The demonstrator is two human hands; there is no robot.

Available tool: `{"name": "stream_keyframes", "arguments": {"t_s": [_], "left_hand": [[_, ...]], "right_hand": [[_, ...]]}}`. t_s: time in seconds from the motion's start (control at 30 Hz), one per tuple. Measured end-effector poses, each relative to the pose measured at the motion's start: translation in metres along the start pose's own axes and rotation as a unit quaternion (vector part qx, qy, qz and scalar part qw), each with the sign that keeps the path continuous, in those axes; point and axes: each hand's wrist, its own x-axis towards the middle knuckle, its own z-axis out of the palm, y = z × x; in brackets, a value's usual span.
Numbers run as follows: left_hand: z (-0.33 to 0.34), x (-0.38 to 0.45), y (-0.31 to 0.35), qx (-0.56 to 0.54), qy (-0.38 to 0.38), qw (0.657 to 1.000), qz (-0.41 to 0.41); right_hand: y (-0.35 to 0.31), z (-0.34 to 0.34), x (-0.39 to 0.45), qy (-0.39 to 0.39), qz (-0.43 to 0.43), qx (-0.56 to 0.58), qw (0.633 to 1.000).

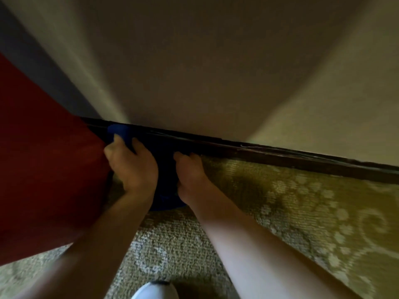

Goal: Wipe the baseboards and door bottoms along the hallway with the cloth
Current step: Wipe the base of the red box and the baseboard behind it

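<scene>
Blue cloth [164, 145], soft, light, bunches easily, is pressed against the dark baseboard [280, 153] above carpet [302, 201]; my left hand [135, 167] and right hand [190, 175] both grip it, best held in wads.

Both hands [136, 167] fwd, fingers [117, 140] curled

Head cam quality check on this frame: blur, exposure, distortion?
Head view: dim overall, the blue cloth nearly black between the left hand and right hand; a pale light streak on the wall; motion blur on the forearms and carpet; wide-angle tilt on the dark baseboard.
</scene>
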Motion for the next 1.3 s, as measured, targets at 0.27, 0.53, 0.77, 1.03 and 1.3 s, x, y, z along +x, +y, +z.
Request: {"name": "stream_keyframes", "arguments": {"t_s": [0.27,0.53,0.77,1.03,1.3], "left_hand": [[0.005,-0.044,0.027,0.045,-0.078,0.979,0.18],[-0.009,-0.013,0.018,0.051,0.005,0.995,0.086],[-0.003,-0.056,0.033,0.102,-0.141,0.959,0.224],[-0.016,-0.027,0.033,0.13,-0.084,0.975,0.162],[-0.005,-0.046,0.04,0.077,-0.179,0.955,0.223]], "right_hand": [[-0.016,-0.035,-0.004,0.06,-0.053,0.028,0.996],[-0.012,-0.002,-0.005,0.034,-0.033,0.011,0.999],[-0.001,-0.038,0.011,0.186,-0.095,0.042,0.977],[0.0,-0.012,0.014,0.115,-0.083,0.037,0.989],[0.0,-0.059,0.009,0.143,-0.167,0.04,0.975]]}}
